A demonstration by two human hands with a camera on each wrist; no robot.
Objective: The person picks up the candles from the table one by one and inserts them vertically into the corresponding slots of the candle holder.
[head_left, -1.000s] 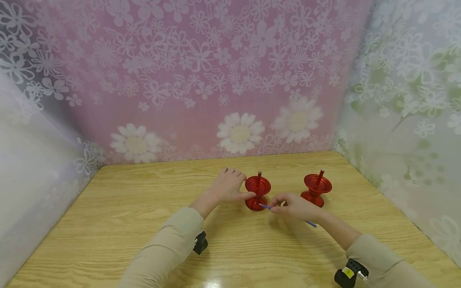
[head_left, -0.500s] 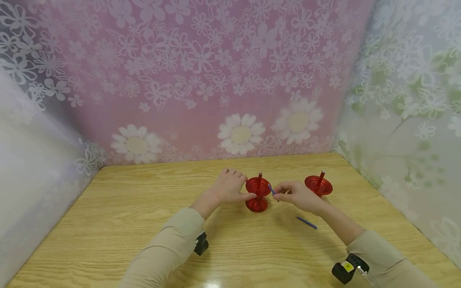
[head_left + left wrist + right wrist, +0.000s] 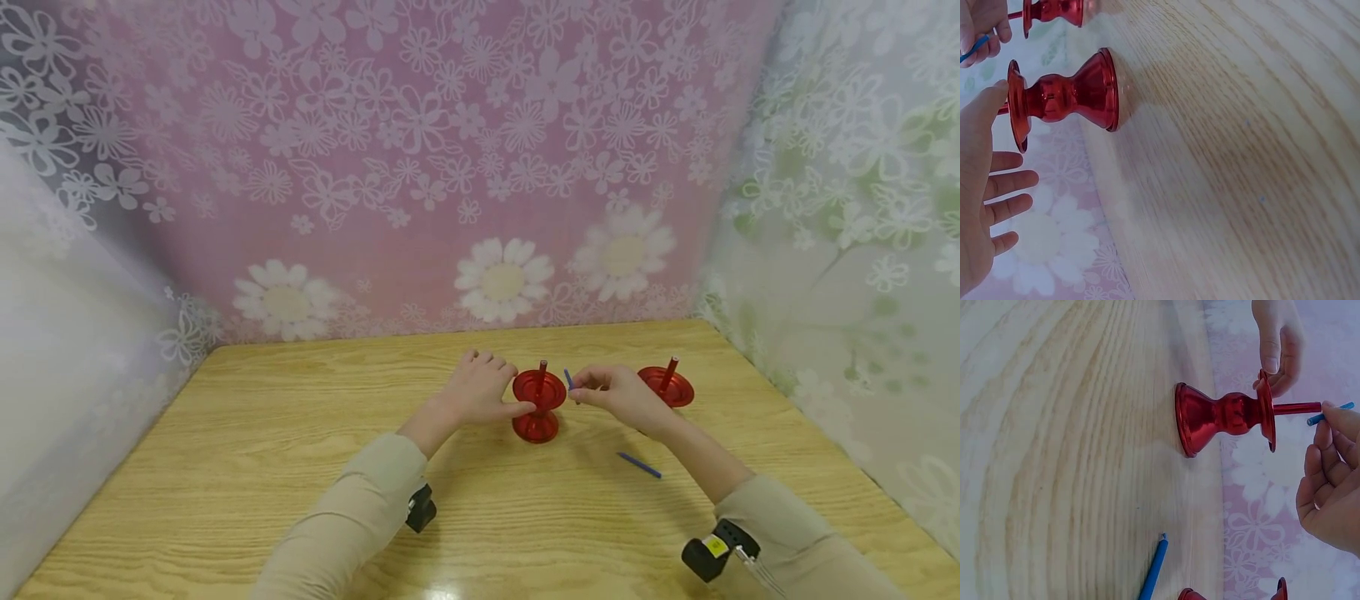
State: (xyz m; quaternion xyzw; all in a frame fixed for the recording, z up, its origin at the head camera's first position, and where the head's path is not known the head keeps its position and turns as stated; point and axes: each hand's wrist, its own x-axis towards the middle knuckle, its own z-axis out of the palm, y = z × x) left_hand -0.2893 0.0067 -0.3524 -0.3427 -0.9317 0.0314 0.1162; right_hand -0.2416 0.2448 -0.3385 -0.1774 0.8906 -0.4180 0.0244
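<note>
A shiny red candle holder (image 3: 536, 427), with a wide dish and a thin upright stem, stands on the table. My left hand (image 3: 476, 388) is at the left of its dish, thumb at the rim and the other fingers extended, as the left wrist view shows. Between thumb and fingertips, my right hand (image 3: 621, 398) pinches a thin blue candle (image 3: 1315, 419). It is tilted and close to the stem's tip (image 3: 1316, 407) in the right wrist view; the fingers hide its middle. In the head view the candle is just right of the dish.
A second blue candle (image 3: 640, 465) lies on the wooden table (image 3: 337, 500), its wick visible in the right wrist view. Another red candle holder (image 3: 681, 388) stands behind my right hand, partly covered by it. Floral cloth (image 3: 375, 208) hangs behind the table and along both sides.
My right hand has lifted the candle from in front of the holder's base to dish height, tipping it steeper. The candle on the table has come into fuller view. The left hand stays put.
</note>
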